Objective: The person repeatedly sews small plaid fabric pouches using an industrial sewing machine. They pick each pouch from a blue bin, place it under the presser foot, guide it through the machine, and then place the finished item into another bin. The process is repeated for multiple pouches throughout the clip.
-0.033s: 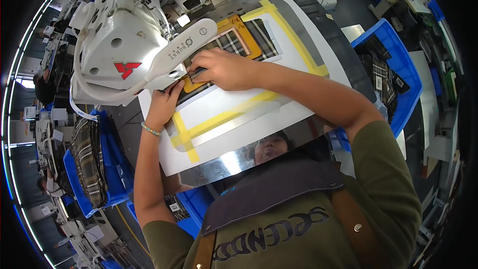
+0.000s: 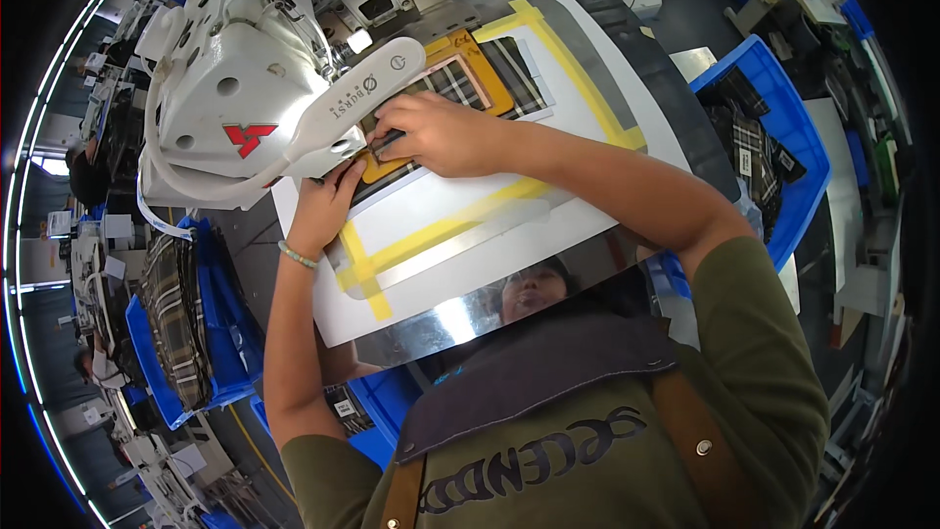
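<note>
Plaid fabric (image 2: 519,73) lies flat beneath a yellow frame (image 2: 488,72) with a rectangular opening, under the head of a white sewing machine (image 2: 259,78). My right hand (image 2: 446,137) reaches over the frame's near side, its fingers bent and closed on the plaid fabric inside the opening. At the frame's left end, my left hand (image 2: 328,204) has its fingers together, pressed on the yellow frame. The machine head covers part of those fingertips. A long white paddle-shaped cover (image 2: 362,93) hangs above the work and hides the needle area.
A white sheet (image 2: 333,318) edged with yellow tape (image 2: 431,247) covers the shiny metal table (image 2: 446,325). Blue bins holding plaid pieces stand at the right (image 2: 808,176) and left (image 2: 162,372). Another blue bin (image 2: 384,402) sits below the table's near edge.
</note>
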`<state>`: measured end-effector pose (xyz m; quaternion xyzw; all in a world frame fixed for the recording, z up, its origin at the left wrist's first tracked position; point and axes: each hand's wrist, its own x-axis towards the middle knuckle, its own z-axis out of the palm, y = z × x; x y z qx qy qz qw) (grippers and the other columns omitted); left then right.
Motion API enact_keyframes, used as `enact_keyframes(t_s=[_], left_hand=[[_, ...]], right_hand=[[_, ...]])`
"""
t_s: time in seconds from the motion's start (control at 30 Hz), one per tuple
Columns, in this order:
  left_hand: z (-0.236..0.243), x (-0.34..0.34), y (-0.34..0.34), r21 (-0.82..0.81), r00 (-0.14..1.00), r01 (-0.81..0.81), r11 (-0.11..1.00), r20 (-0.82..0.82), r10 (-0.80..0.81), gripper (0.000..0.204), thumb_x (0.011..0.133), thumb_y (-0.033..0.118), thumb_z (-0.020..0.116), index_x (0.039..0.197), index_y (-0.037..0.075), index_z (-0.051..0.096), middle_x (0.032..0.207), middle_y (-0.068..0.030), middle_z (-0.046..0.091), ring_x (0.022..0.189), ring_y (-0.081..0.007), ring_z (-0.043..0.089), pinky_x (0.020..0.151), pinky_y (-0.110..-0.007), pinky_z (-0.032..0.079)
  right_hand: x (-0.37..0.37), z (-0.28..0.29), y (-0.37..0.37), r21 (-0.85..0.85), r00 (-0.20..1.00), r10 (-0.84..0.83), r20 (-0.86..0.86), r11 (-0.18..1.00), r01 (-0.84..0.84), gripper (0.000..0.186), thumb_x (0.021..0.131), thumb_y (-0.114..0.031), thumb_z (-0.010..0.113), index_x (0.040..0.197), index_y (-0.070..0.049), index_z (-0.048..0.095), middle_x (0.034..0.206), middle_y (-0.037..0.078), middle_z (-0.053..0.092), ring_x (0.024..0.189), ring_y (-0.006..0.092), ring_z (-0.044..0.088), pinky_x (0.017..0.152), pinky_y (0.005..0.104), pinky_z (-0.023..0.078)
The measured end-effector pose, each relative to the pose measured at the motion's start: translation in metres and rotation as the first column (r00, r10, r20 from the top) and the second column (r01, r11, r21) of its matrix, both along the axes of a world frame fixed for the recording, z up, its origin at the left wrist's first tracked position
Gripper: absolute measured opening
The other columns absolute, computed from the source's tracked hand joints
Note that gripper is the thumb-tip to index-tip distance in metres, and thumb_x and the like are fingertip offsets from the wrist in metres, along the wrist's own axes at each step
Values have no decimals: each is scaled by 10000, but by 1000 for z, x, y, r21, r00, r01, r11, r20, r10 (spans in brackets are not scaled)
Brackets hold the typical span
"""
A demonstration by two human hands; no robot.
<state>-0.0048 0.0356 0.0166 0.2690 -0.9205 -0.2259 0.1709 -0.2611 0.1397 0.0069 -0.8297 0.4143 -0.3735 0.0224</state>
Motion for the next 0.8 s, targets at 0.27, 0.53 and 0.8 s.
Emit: enact_keyframes(t_s=[0.27, 0.53, 0.8], left_hand=[[12, -11, 11, -276, 995, 25, 961, 96, 2, 373, 1050, 258, 557, 1411, 191, 628, 1348, -171, 632, 1272, -399, 540, 1119, -461, 386], [12, -18, 4, -147, 999, 23, 989, 35, -18, 354, 1047, 233, 573, 1356, 69, 630, 1369, -139, 634, 1246, -348, 572, 1097, -428, 405], [10, -22, 0, -172, 998, 29, 985, -42, -36, 304, 1028, 187, 600, 1296, 50, 649, 1309, -116, 673, 1160, -324, 629, 1029, -422, 454]], right_hand=[[-29, 13, 4, 254, 997, 50, -62, 967, -32, 400, 849, 21, 615, 1167, -151, 785, 1319, 98, 620, 1284, 284, 533, 1111, 447, 383], [-17, 1, 1, 176, 996, 14, -85, 984, 2, 437, 837, 27, 609, 1232, -100, 749, 1346, 126, 601, 1328, 293, 505, 1129, 454, 380], [-15, 5, 2, 212, 999, 37, 23, 977, -41, 435, 835, 45, 590, 1206, -111, 756, 1330, 112, 617, 1310, 285, 516, 1131, 450, 376]])
